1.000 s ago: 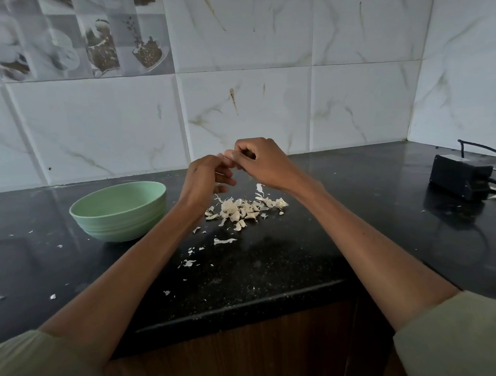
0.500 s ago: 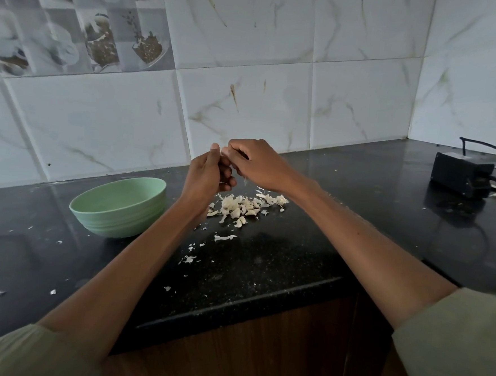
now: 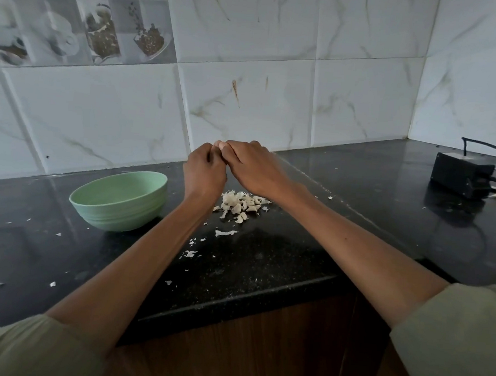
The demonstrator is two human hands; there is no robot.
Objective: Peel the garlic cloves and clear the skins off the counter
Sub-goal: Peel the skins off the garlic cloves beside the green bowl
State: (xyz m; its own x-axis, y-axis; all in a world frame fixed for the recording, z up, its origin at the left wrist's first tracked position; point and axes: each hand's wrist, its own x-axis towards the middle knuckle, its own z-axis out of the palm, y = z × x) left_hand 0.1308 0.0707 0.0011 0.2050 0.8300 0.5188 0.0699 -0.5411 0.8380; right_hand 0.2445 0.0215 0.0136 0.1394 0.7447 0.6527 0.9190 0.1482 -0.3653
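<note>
I see the fingers [image 3: 218, 148] of both hands pressed together above the tabletop, curled in around something small. A pale tip shows between them, which I take for the garlic clove [image 3: 220, 144]; the rest of it is hidden inside the grip, so I cannot tell its long axis or which way it points. The left hand [image 3: 204, 170] shows me only its back, knuckles up, fingers folded under and out of sight. The right hand [image 3: 254, 167] lies over from the right, its fingertips meeting the left's at the clove.

Below the hands, a heap of garlic skins [image 3: 241, 202] sits on the dark tabletop [image 3: 295, 250], partly covered by the right wrist. Loose flakes [image 3: 191, 253] trail toward the near edge, and more lie scattered at far left. A green bowl [image 3: 119, 201] stands just left of the left forearm; I cannot see anything in it. At far right sits a black box [image 3: 461, 178] with a cable, a pale scrap beside it cut off by the frame edge.
</note>
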